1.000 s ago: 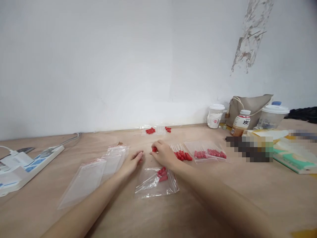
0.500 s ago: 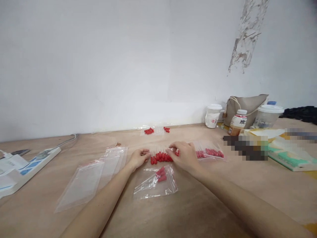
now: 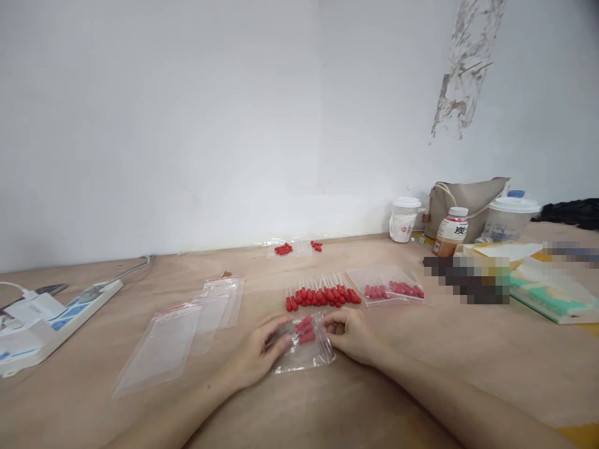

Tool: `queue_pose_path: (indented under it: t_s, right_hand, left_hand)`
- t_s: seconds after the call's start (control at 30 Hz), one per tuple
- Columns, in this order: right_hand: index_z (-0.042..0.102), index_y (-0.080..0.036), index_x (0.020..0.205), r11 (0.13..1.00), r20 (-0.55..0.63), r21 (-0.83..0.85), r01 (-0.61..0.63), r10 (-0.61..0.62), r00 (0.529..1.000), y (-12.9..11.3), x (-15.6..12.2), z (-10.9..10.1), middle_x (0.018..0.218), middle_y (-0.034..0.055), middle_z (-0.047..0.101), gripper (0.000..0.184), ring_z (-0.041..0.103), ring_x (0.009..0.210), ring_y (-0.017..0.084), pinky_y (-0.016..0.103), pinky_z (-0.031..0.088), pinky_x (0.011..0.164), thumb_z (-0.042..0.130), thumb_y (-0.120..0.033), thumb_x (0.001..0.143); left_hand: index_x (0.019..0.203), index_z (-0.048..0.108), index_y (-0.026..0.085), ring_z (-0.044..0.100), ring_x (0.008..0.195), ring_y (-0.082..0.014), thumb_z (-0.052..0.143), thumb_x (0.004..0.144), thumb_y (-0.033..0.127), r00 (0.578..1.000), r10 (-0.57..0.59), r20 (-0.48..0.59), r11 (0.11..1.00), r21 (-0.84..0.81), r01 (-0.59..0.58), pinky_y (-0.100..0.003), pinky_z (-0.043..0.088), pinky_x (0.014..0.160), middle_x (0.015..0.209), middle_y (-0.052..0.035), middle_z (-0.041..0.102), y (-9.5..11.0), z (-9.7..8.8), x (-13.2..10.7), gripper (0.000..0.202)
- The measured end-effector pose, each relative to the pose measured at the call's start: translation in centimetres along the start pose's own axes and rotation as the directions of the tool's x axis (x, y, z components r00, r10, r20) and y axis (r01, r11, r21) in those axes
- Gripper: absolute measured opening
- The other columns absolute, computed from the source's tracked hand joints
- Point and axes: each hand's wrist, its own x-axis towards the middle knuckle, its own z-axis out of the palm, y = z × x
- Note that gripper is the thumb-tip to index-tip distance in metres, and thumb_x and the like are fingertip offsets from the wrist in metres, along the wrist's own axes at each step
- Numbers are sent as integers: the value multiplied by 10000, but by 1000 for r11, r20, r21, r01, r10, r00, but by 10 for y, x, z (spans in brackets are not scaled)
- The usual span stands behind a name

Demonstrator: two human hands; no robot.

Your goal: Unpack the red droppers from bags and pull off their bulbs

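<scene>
A small clear zip bag [image 3: 299, 362] lies on the table in front of me, with a few red-tipped sticks [image 3: 306, 337] inside. My left hand [image 3: 257, 352] is closed around the bag's left end, thumb and fingers on either side of it. At the right edge, by the zip strip, the bent fingers of my right hand [image 3: 350, 333] pinch the plastic. Just beyond the bag, a row of loose red-tipped sticks [image 3: 322, 296] lies with the red ends toward me. To its right is a filled zip bag [image 3: 388, 296] of similar sticks.
Flat unfilled zip bags [image 3: 159, 349] overlap on the left, near a white power strip [image 3: 70, 327]. More bagged red sticks [image 3: 283, 249] lie by the wall. A lidded cup [image 3: 405, 221], a drink bottle [image 3: 452, 234] and a tissue pack [image 3: 552, 293] are at right.
Both hands have come back from the loose stick row to the zip bag nearer me. They now grip its two ends, and the whole stick row shows.
</scene>
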Motion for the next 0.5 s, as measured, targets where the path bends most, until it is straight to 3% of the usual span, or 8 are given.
queue_pose_path:
  t_s: [0.13,0.33,0.5]
  right_hand:
    - [625,-170,702,993,55,68,-92,89,995,5,2,13,554,-43,568,118,482,515,90,194,335,487,648,-217,595]
    - [581,-166,746,984,35,175,-34,29,999,2,1,13,619,-47,553,210,475,569,88,187,358,528,667,-173,555]
    - [527,-166,700,987,-35,160,6,0,999,0,-2,8,700,-31,546,271,465,641,102,199,364,568,701,-156,493]
  left_hand:
    - [1298,343,286,431,1156,-199,447,842,344,989,37,145,999,25,-41,-368,353,977,1292,-25,453,9,3,-14,472]
    - [1301,334,292,452,1143,-201,464,835,341,985,23,173,1000,13,-26,-370,367,968,1284,-18,466,3,3,-11,486]
    - [1291,349,293,464,1127,-197,425,854,369,984,14,180,999,40,-22,-370,375,959,1265,-23,484,7,2,-13,450]
